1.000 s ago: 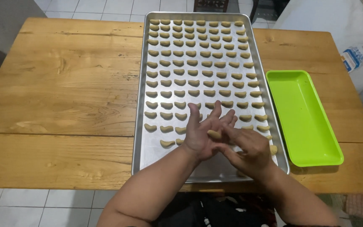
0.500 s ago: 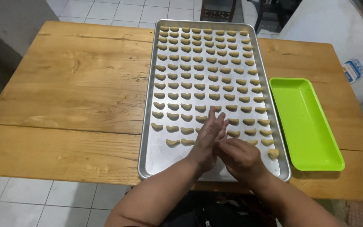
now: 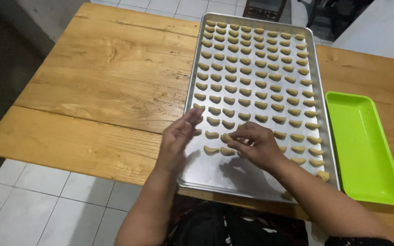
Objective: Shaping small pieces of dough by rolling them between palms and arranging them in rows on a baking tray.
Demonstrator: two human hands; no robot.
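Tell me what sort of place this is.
Probably a home kitchen or small baking workspace: a plank wooden table on white floor tiles carries a large metal baking tray filled with rows of crescent-shaped dough pieces.

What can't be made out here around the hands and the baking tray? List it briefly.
- Head view: whether the right hand grips the crescent dough piece at its fingertips or only touches it; the fingers cover the contact.
- Dough pieces beneath that hand: hidden by it.
- The metal baking tray: its near right corner is covered by the right forearm.
- The left hand: its palm faces away, contents unseen.
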